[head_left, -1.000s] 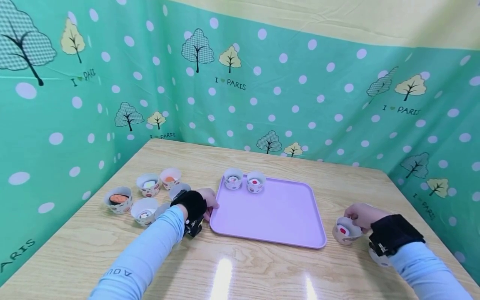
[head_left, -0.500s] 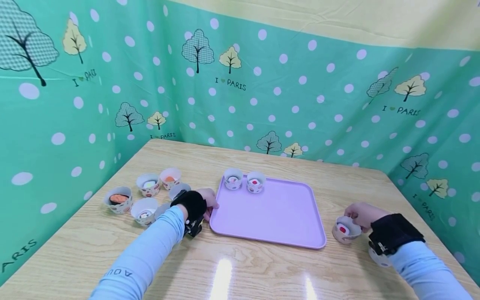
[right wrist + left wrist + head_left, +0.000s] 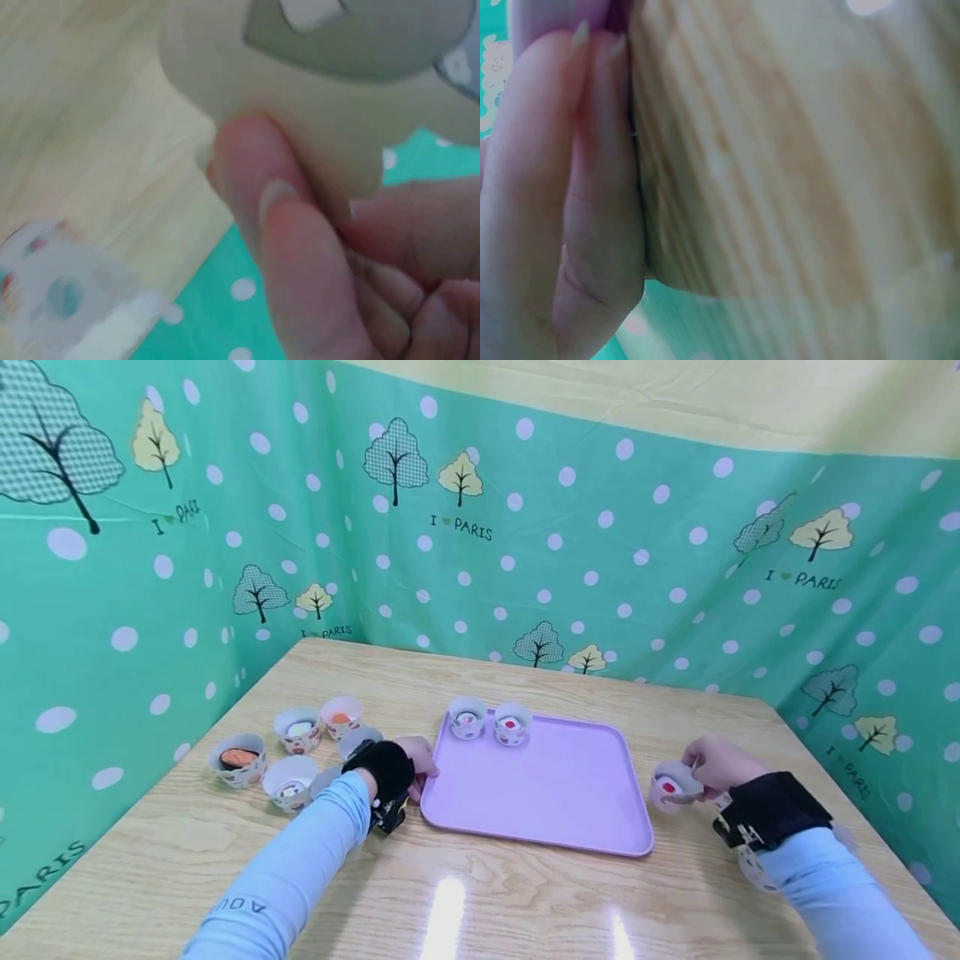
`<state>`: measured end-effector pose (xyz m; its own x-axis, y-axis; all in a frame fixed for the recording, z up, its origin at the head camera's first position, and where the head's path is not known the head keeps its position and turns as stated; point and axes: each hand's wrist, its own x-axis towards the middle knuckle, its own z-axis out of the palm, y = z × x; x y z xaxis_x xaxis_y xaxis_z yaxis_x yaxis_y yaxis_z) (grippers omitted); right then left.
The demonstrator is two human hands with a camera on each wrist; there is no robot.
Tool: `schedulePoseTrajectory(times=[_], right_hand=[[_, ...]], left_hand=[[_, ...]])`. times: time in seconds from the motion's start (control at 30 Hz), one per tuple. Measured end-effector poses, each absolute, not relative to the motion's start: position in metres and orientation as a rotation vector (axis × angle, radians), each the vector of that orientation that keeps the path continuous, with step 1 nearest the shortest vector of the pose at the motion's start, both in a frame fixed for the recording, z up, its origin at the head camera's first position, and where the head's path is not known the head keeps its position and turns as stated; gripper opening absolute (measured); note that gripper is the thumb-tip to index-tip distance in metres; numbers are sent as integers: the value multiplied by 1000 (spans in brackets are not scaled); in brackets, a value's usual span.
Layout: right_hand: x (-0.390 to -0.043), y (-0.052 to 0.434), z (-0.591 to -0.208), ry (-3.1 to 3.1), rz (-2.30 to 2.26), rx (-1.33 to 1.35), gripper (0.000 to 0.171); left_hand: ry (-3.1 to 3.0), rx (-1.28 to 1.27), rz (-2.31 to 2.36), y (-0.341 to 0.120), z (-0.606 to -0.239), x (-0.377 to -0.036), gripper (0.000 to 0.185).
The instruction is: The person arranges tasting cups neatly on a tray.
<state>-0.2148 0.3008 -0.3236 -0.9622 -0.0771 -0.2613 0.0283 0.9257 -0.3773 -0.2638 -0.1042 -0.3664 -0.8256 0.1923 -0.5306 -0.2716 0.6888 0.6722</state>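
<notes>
Now lifted, cup (image 3: 671, 786) (right hand (image 3: 718, 763)) nearer tray (image 3: 555, 793)

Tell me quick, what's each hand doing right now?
Left hand: fingers straight, resting against the tray edge, holding nothing.
Right hand: pinching a paper cup beside the tray.

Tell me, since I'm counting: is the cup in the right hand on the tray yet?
No. The cup, pinched by the right hand, is beside the tray.
</notes>
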Motion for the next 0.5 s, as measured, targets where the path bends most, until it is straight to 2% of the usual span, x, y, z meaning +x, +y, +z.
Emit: schedulePoseTrajectory(times=[0.27, 0.5], right_hand=[[-240, 261, -325, 2870, -829, 40, 21], [-269, 223, -331, 2811, -1115, 134, 24]], left_hand=[[2290, -12, 1108, -104, -368, -260, 3], [2345, -51, 1001, -99, -364, -262, 7]])
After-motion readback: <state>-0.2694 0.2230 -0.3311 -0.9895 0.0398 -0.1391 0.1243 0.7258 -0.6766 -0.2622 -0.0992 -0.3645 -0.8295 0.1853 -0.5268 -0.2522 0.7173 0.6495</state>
